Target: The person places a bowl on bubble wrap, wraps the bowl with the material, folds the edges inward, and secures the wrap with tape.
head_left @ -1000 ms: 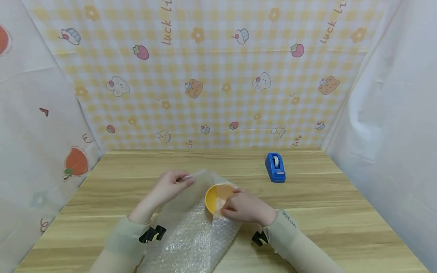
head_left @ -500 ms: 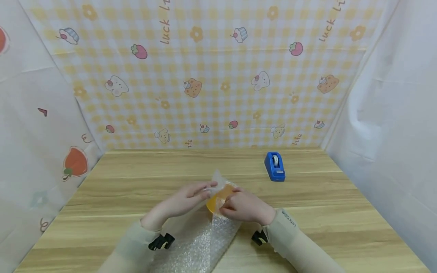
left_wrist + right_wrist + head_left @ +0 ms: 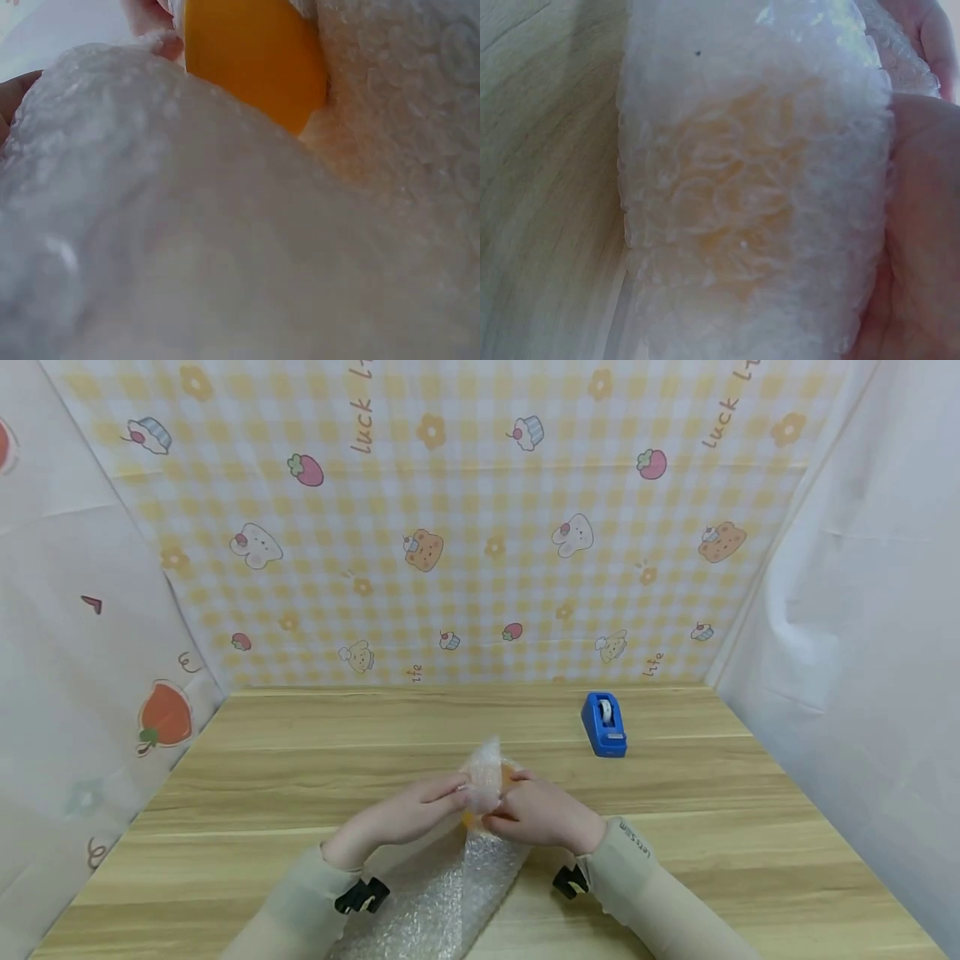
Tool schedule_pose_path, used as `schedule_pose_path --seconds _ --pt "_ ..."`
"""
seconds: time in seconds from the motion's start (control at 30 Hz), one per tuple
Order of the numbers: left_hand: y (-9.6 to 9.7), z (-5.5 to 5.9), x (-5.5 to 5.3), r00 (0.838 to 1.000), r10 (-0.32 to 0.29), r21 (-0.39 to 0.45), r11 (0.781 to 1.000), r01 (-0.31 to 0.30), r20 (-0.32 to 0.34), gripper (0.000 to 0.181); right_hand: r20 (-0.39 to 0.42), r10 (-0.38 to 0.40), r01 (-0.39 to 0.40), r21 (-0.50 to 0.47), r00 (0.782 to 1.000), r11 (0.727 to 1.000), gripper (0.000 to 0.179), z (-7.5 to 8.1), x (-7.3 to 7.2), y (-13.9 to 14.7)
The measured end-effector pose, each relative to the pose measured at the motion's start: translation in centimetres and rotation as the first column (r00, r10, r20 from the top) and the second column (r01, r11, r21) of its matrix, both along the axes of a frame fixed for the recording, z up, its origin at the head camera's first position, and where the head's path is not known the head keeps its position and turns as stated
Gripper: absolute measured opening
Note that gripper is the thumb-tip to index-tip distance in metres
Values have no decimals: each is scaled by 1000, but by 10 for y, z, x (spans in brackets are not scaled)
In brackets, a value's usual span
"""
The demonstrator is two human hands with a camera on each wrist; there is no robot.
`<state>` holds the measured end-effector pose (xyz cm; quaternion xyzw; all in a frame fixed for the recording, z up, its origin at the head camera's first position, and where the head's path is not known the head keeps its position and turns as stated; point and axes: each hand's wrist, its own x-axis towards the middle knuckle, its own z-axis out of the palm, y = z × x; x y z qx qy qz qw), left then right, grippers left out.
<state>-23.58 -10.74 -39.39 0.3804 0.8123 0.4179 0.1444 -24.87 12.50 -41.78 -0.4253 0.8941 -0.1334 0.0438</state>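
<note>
A sheet of clear bubble wrap [image 3: 420,906] runs from the front of the table up around a yellow-orange cup or bowl [image 3: 251,60]. My left hand [image 3: 408,812] pinches the sheet's far left part, bunched over the round mouth. On the other side my right hand [image 3: 543,812] grips the wrap at the rim with curled fingers. Only slivers of the vessel show between the hands in the head view. Its colour comes through the bubble layer [image 3: 735,195] in the right wrist view, beside the palm. Wrap covers most of the left wrist view.
A blue tape dispenser [image 3: 604,725] with a roll of tape stands at the back right of the wooden table [image 3: 720,852]. Behind it hangs a yellow checked cloth [image 3: 480,585], with white cloth [image 3: 847,610] at the right side.
My left hand has moved right, bringing the wrap's left part over the vessel's mouth, which is now mostly covered. The right hand stays at the rim.
</note>
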Motion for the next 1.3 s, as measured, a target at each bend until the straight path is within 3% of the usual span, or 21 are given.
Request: schedule_pose_path --seconds 0.2,0.37,0.57,0.73,0.9,1.2,1.3 --pt "3 -5 -7 1000 -10 23 1000 10 20 28 -3 -36 36 28 999 999 40 2 4 0" --pt "7 -5 -14 1000 20 -16 1000 -20 21 30 -5 -63 64 66 998 996 34 6 7 -3" --pt "19 -3 -22 996 35 -115 992 -44 -79 29 51 -97 94 70 994 993 33 12 10 -1" --pt "30 -2 -20 981 82 -193 974 -116 -175 23 53 -81 77 80 995 994 35 14 11 2" --pt "41 -8 -14 940 137 -239 946 -218 -314 18 31 -60 56 109 998 992 37 18 13 4" --pt "55 -14 -4 812 196 -293 865 -407 -550 24 35 -59 55 127 998 990 37 26 18 9" --pt "56 -13 -2 807 191 -332 840 -429 -559 26 49 -50 44 108 998 993 30 30 18 11"
